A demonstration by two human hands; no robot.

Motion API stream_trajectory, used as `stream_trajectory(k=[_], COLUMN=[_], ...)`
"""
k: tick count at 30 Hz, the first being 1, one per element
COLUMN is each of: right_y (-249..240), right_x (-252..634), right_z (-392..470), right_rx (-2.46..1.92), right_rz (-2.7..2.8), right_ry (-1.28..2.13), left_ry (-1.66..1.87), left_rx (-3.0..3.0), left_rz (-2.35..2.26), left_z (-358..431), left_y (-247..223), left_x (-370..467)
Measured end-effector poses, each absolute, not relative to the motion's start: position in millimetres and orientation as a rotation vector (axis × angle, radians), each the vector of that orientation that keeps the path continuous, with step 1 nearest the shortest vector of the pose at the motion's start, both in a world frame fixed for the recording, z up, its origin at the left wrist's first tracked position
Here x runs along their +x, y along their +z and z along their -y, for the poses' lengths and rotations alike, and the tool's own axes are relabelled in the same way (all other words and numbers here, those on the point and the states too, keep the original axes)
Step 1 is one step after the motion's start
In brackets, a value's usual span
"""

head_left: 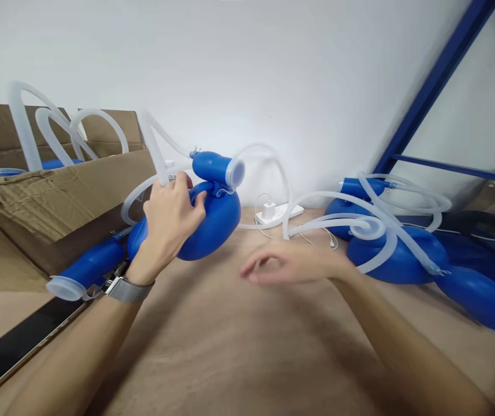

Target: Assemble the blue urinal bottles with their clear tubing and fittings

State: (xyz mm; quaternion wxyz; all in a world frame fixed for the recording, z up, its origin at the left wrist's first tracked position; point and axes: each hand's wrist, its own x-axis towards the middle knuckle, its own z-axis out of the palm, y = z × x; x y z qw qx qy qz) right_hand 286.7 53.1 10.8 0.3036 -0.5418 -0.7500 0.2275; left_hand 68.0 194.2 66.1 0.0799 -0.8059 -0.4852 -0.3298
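Observation:
My left hand (171, 211) grips the top handle of a blue rounded container (212, 225), just above the brown table. A smaller blue bottle-shaped part (212, 167) with a translucent cap sits over that container, and a whitish tube (154, 144) arches up behind my left hand. Nothing is in my right hand (290, 263), which hovers over the table at the centre, slightly blurred, fingers loosely curved and apart. Right of it lie more blue containers (397, 257) with coiled whitish tubes (390, 248).
At the left stands an open cardboard box (69, 196) holding blue pieces and tubes. Another blue bottle part (93, 263) lies before it. A white power strip (279, 215) with cables rests by the wall. A blue metal frame (438, 75) rises at the right.

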Motion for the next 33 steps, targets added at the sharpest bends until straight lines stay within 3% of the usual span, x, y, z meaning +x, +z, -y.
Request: stream_trajectory(k=[3, 8, 19, 24, 33], right_y=[-23, -68, -72, -65, -81], right_x=[290, 291, 305, 328, 332], right_z=[-93, -135, -139, -141, -156], right_rx=[-1.811, -1.994, -2.123, -2.08, -1.931], right_rz=[2.057, 1.934, 1.653, 1.488, 1.385], right_ry=[0.397, 0.184, -0.274, -0.252, -0.03], left_ry=[-1.109, -1.175, -0.938, -0.915, -0.986], left_rx=[-2.369, -2.345, -2.448, -2.555, -2.631], left_rz=[1.457, 1.488, 1.429, 1.383, 1.39], left_z=[-193, -190, -181, -202, -263], left_y=[75, 87, 107, 88, 12], left_x=[69, 64, 32, 53, 119])
